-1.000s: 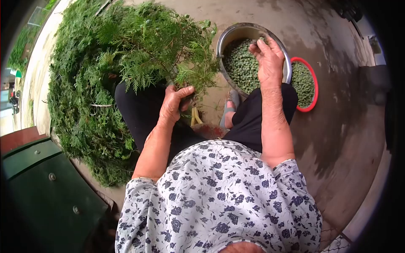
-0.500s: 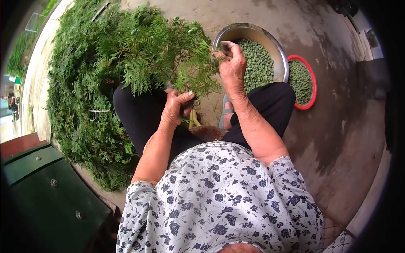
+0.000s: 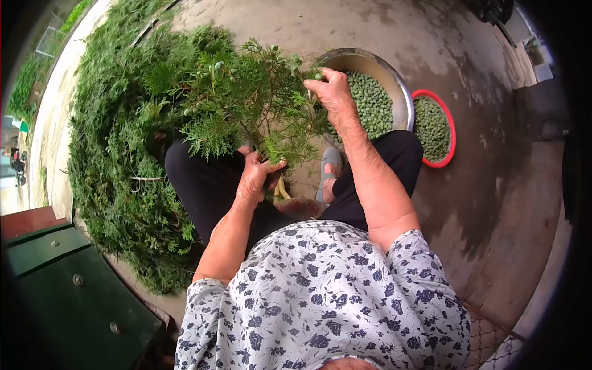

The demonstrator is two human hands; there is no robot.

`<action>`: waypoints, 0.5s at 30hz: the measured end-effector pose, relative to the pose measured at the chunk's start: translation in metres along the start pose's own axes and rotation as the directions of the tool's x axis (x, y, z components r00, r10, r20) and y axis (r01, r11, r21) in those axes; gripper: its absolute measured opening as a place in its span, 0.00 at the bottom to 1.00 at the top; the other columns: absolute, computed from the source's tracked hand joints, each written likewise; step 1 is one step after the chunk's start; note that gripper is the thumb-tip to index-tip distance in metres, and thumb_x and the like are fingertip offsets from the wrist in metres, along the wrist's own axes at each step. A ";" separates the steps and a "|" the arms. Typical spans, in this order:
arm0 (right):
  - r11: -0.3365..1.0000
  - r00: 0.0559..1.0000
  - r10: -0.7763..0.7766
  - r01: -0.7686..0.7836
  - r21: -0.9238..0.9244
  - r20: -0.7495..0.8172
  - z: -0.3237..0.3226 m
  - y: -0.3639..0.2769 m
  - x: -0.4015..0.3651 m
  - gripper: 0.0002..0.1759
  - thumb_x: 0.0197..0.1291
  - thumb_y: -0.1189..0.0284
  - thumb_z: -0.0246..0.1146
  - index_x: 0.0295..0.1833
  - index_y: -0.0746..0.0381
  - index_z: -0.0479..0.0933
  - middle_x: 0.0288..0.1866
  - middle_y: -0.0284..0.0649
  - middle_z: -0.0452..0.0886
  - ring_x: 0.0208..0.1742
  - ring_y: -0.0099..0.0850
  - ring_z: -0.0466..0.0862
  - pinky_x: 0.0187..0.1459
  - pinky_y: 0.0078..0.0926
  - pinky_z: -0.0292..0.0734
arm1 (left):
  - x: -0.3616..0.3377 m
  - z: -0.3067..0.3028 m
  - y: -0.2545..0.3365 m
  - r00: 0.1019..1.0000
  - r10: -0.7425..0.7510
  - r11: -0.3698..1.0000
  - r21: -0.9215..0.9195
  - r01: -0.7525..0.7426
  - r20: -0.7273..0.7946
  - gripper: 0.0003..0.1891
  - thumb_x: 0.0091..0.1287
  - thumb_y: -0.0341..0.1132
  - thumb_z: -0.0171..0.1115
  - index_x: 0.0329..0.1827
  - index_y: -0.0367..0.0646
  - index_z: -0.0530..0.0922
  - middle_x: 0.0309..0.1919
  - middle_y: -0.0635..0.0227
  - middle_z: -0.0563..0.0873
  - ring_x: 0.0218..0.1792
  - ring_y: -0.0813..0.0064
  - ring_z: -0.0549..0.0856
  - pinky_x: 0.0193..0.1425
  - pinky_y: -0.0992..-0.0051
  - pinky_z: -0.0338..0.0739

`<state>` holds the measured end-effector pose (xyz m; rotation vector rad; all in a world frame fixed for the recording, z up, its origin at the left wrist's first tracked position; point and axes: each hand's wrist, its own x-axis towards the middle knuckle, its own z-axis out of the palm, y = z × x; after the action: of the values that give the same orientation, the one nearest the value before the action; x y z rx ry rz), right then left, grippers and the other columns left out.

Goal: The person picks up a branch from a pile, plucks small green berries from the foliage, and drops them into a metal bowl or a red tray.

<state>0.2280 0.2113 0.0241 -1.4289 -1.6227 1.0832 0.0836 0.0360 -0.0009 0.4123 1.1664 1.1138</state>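
A leafy green branch (image 3: 246, 102) with small green cones spreads in front of me. Low on its stem, my left hand (image 3: 256, 177) is closed round it, between my knees. At the branch's right edge my right hand (image 3: 333, 95) pinches a small green cone between thumb and fingertips. Just beyond that hand stands a metal basin (image 3: 401, 92) holding green cones (image 3: 371, 105). Touching its right side is a red-rimmed container (image 3: 454, 132) with smaller green pieces in it.
A big heap of cut branches (image 3: 117, 179) lies along the left. At the lower left is a dark green panel (image 3: 80, 302). My feet, one in a grey shoe (image 3: 330, 169), rest on the concrete floor (image 3: 481, 185).
My right hand has moved slightly left and down to the branch's edge. The view has shifted a little, so the basin and red-rimmed container appear lower and further left.
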 end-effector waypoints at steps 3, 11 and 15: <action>0.986 0.993 0.062 -0.077 0.150 0.104 -0.012 -0.001 -0.002 0.23 0.43 0.68 0.69 0.45 0.70 0.77 0.36 0.49 0.82 0.37 0.34 0.81 0.41 0.30 0.74 | 0.001 0.000 -0.002 1.000 0.018 1.000 0.004 -0.018 -0.001 0.08 0.54 0.28 0.65 0.29 0.39 0.73 0.17 0.72 0.74 0.10 0.80 0.67 0.11 0.80 0.58; 0.773 0.969 0.146 -0.237 0.588 0.198 -0.009 0.007 -0.021 0.13 0.48 0.78 0.66 0.40 0.70 0.75 0.36 0.38 0.79 0.34 0.25 0.78 0.36 0.24 0.74 | 0.000 -0.002 -0.001 0.997 -0.077 0.997 -0.006 0.077 0.026 0.16 0.53 0.32 0.66 0.40 0.39 0.70 0.23 0.69 0.74 0.15 0.78 0.71 0.13 0.80 0.61; 0.533 0.967 0.141 -0.254 0.807 0.212 -0.002 0.003 -0.031 0.10 0.52 0.85 0.62 0.41 0.69 0.74 0.37 0.36 0.79 0.35 0.24 0.79 0.35 0.21 0.78 | 0.008 0.001 0.000 0.992 -0.128 0.991 0.032 0.129 -0.021 0.17 0.54 0.32 0.67 0.42 0.38 0.69 0.26 0.67 0.75 0.16 0.78 0.72 0.16 0.79 0.64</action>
<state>0.2355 0.1811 0.0227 -0.8819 -0.7556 1.7887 0.0844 0.0427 -0.0049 0.3480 1.2126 0.9898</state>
